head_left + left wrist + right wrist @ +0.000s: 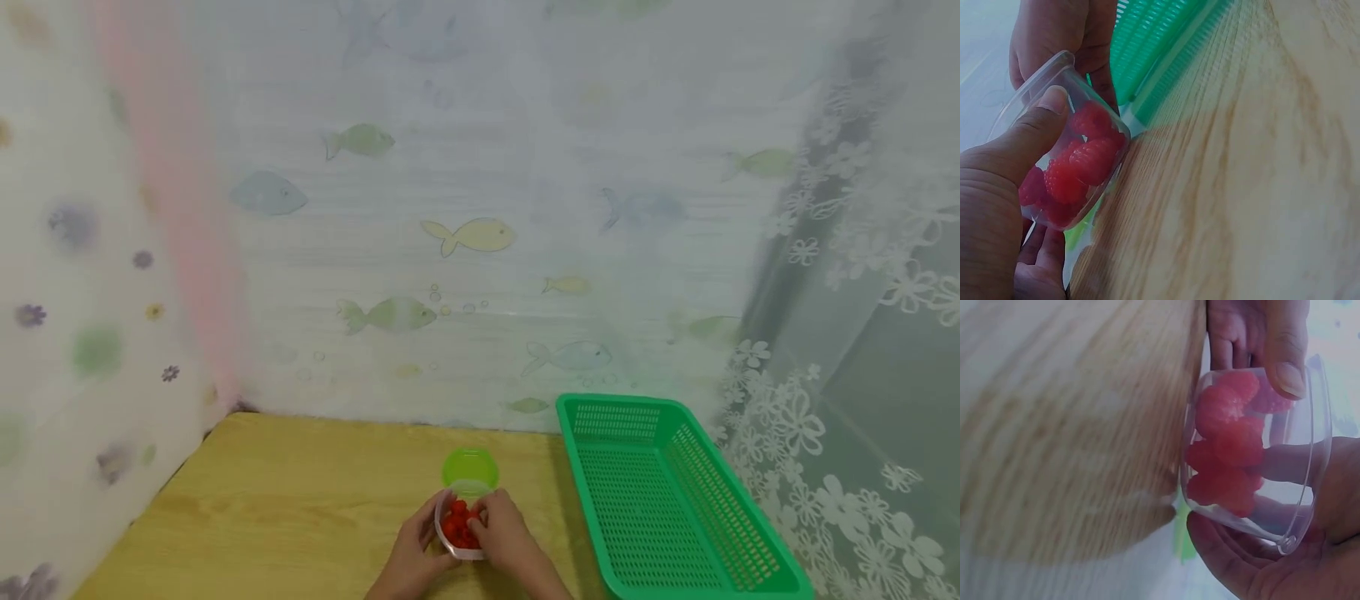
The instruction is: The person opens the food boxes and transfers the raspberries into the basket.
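A clear plastic container [450, 547] of red raspberries [456, 527] is between my two hands. My left hand [415, 546] grips its left side; in the left wrist view the thumb [1038, 128] presses the outer wall. On the other side, my right hand [504, 529] holds the container, its thumb over the raspberries and the other fingers outside the wall, as the right wrist view shows. Whether that thumb touches a berry I cannot tell. Just behind the container, a round green lid [470, 467] lies on the table.
A large green plastic basket [577, 467] with slotted sides stands to the right on the wood-grain table [300, 492]. A fish-patterned curtain [480, 333] hangs along the back, with a flowered one [97, 350] at the left and a lace-like one [847, 492] at the right.
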`<state>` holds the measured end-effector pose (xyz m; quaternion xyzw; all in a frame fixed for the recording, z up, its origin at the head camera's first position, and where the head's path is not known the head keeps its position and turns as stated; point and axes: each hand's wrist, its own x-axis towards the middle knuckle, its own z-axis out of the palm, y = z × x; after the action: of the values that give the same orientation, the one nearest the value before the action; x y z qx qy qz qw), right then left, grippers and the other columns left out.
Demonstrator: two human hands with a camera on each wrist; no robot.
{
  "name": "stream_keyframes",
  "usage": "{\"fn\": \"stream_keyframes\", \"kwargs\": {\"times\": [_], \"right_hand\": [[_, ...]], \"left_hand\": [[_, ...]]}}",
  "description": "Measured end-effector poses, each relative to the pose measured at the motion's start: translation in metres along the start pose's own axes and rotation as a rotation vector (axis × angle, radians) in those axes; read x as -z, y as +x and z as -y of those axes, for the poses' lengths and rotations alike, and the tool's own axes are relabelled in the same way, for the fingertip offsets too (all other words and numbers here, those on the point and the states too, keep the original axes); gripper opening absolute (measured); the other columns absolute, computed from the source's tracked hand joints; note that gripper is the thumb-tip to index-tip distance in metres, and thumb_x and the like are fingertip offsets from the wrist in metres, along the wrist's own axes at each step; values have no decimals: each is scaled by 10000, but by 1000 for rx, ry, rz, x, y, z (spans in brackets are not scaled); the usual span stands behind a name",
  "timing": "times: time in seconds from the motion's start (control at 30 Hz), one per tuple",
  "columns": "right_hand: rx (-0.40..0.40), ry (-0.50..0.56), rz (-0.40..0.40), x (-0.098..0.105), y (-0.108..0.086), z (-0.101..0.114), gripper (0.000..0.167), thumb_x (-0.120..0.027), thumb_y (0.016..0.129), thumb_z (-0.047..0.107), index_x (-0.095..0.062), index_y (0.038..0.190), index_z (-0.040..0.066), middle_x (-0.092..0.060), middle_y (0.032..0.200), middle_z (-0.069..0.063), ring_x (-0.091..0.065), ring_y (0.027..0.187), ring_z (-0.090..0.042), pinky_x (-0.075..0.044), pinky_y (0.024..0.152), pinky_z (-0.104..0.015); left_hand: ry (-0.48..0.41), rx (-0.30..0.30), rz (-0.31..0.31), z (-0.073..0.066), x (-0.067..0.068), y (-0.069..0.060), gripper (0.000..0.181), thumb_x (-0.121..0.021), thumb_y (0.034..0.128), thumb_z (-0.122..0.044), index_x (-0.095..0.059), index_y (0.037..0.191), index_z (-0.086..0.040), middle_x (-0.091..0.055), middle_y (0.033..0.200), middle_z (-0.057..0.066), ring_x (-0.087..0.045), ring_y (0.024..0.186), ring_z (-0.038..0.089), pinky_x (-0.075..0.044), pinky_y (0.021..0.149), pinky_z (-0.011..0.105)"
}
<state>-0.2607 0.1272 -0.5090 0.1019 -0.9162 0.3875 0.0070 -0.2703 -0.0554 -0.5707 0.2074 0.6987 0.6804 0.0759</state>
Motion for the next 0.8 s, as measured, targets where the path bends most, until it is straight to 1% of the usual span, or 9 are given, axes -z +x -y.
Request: {"fn": "stream_keyframes", "kwargs": {"times": [0.07,0.13,0.2,0.23,0.3,0.37,0.57,0.67,0.8], "right_hand": [[-2,-9,-15,-1,0,1,66,-710,929,63,-672,911,11,-496,925,-69,-470,787,-144,-464,640,-263],[-15,-29,-30,-1,0,2,68,-732,920,80,-679,911,38,-513,966,-78,-499,825,-163,-499,677,-299],[-26,-48,-42,-1,1,3,77,-755,913,102,-687,907,67,-546,1045,-99,-555,931,-213,-561,780,-368],[-23,-54,-52,-1,1,3,77,-764,908,111,-697,903,74,-563,1088,-114,-570,994,-247,-573,838,-417],[-12,-61,-68,-1,0,2,75,-777,903,131,-721,907,83,-583,1177,-151,-567,1120,-324,-558,934,-503],[8,-64,-90,-2,-2,1,89,-785,901,156,-739,904,79,-583,1245,-189,-536,1203,-385,-532,985,-553],[77,-51,-182,-3,-3,0,108,-812,874,171,-780,883,68,-564,1333,-251,-463,1266,-426,-511,1006,-576],[80,-32,-212,-3,-3,1,96,-823,861,158,-780,884,76,-550,1362,-263,-434,1291,-452,-489,1020,-612],[82,18,-255,-5,-5,3,86,-818,868,159,-768,898,96,-546,1382,-249,-411,1311,-452,-483,1018,-638]], "left_hand": [[9,-11,-4,-2,1,-1,904,-823,804,-39,-346,1572,-17,-435,1556,225,-345,1471,397,-365,1106,137],[15,-14,-3,-4,0,-2,899,-828,809,-50,-349,1569,-13,-437,1553,229,-342,1472,400,-373,1133,188],[13,-10,-4,-5,0,-2,899,-840,813,-73,-352,1566,-10,-436,1552,231,-339,1477,396,-374,1165,272],[14,-10,-6,-5,-1,-3,898,-843,817,-84,-352,1564,-5,-435,1552,235,-337,1478,399,-369,1176,318],[21,-7,-6,-5,-2,-3,897,-845,827,-107,-347,1566,-3,-422,1562,233,-333,1482,400,-361,1182,390],[20,-5,-7,-4,-2,-4,893,-844,830,-109,-347,1563,5,-414,1564,238,-334,1481,403,-357,1180,423],[34,-41,-28,-2,-2,-2,885,-855,817,-104,-367,1543,30,-448,1536,246,-363,1463,407,-370,1175,402],[49,-51,-35,-2,-1,-1,888,-862,816,-125,-373,1541,28,-443,1541,245,-373,1459,407,-374,1172,411],[47,-48,-36,0,0,-1,896,-862,814,-111,-366,1546,28,-431,1548,246,-379,1455,406,-393,1160,325]]}}
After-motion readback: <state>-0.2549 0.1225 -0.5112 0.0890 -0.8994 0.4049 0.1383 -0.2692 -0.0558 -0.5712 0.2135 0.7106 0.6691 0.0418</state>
